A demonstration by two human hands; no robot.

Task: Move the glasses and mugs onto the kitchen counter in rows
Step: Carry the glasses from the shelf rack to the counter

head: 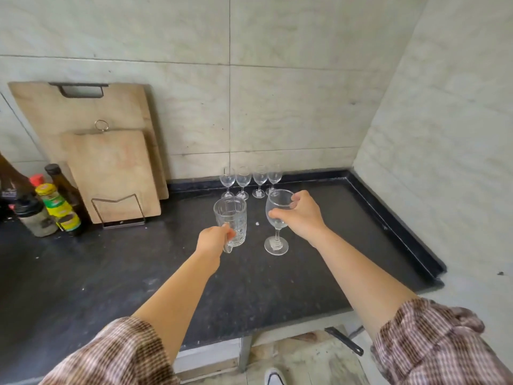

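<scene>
At the back of the dark surface [319, 268], against the tiled wall, four wine glasses [251, 180] already stand in a row, so you are starting the next row in front of them. Your left hand [212, 241] is curled shut around the handle of a mug [231, 220]; your right hand [301, 215] pinches the bowl of a goblet [277, 222] between thumb and fingers, its foot at or just above the surface, I cannot tell which. Set each piece down flat and gently, the goblet foot first and level, since its thin stem and wide bowl make it top-heavy. Keep the mug just beside the goblet without letting glass touch glass, and line both up parallel to the back row. Let go only once each base sits steady. Both pieces are clear glass: the mug is thick, straight-walled and patterned with facets, the goblet smooth and rounded. Underneath, the speckled stone looks hard and unforgiving, so avoid any drop
</scene>
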